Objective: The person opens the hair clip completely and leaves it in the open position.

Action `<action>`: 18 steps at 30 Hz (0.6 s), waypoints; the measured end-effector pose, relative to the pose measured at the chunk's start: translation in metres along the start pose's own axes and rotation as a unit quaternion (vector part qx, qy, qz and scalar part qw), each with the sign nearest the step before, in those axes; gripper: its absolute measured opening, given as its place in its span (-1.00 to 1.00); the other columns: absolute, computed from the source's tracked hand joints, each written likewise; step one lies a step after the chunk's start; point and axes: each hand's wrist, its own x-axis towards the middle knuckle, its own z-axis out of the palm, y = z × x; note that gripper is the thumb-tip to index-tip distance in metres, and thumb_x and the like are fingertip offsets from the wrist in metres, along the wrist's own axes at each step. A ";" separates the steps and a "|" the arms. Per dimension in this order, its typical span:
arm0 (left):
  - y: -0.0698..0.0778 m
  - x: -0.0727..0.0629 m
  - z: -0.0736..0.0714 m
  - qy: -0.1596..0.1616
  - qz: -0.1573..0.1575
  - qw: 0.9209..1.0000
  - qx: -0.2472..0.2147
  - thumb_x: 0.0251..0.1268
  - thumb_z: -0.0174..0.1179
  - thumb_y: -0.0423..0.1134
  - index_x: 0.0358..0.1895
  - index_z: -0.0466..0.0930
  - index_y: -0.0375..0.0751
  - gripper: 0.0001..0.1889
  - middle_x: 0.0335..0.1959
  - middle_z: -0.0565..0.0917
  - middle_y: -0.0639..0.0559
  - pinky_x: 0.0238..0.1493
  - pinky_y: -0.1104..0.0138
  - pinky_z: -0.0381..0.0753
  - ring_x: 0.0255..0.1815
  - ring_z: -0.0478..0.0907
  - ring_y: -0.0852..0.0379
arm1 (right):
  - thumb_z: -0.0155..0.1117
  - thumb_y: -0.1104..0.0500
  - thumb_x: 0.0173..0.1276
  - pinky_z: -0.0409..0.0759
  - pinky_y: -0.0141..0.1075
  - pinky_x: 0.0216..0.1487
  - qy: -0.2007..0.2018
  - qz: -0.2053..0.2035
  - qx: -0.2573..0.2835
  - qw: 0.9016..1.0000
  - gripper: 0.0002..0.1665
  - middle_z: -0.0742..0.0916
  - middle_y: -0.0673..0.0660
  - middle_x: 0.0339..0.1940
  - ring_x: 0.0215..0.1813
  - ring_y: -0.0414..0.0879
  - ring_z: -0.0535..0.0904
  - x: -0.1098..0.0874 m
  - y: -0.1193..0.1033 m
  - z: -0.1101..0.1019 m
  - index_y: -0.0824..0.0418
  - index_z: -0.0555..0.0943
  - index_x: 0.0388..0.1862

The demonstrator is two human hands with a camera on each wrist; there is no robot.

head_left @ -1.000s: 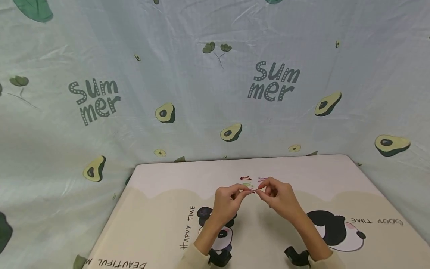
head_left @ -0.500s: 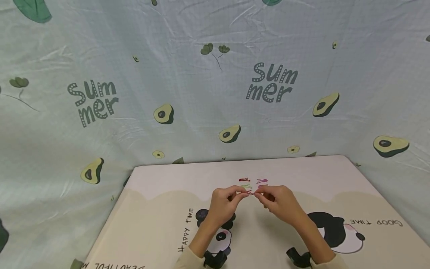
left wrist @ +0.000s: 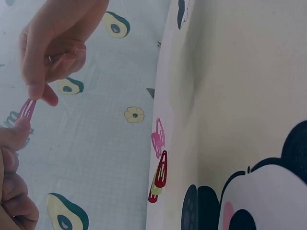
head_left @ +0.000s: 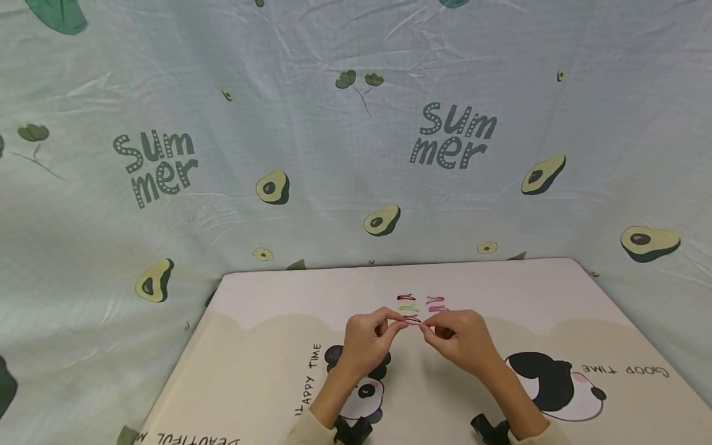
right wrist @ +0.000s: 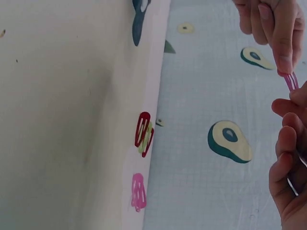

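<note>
In the head view my left hand (head_left: pixel 368 337) and right hand (head_left: pixel 458 340) come together fingertip to fingertip above the table. Thumb and forefinger of each pinch an end of one small pink snap hair clip (left wrist: pixel 27 109), its slotted middle showing between them. The right wrist view also has this pink clip (right wrist: pixel 291 81) stretched between both sets of fingertips. Just beyond the hands lie other snap clips: a dark red one (head_left: pixel 406 297), a light green one (head_left: pixel 408 308), another dark red one (head_left: pixel 411 317), and two pink ones, one (head_left: pixel 435 300) behind the other (head_left: pixel 438 309).
The clips lie in two short columns on the pale table (head_left: pixel 267 371), which carries printed panda figures and lettering. Behind its far edge hangs a light cloth (head_left: pixel 322 136) with avocado prints. Dark wrist mounts (head_left: pixel 353 431) sit by the sleeves.
Both hands have drawn slightly lower and nearer, the right one most, uncovering more of the front pink clip on the table. The pinch on the clip between them continues.
</note>
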 end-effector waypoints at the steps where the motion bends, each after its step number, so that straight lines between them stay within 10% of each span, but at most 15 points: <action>1: 0.000 0.000 0.000 0.006 0.007 1.000 0.000 0.21 0.48 -0.26 -0.27 0.79 -0.17 -0.90 -0.81 0.29 0.13 -0.59 0.64 -0.04 -0.67 -0.01 0.56 | 0.54 0.33 0.05 0.35 -0.61 -0.55 0.005 -0.005 0.004 1.000 -0.84 0.56 -0.22 -0.70 -0.58 -0.52 0.30 0.000 -0.001 0.001 0.07 0.76 -0.50; 18: 0.003 -0.002 0.006 0.062 0.047 0.997 -0.005 0.17 0.48 -0.36 -0.32 0.76 -0.21 -0.93 -0.80 0.28 0.11 -0.57 0.64 -0.04 -0.65 -0.01 0.53 | 0.54 0.40 0.04 0.43 -0.61 -0.51 0.028 -0.006 0.015 0.999 -0.83 0.63 -0.14 -0.66 -0.55 -0.46 0.36 0.000 -0.006 0.004 0.16 0.75 -0.49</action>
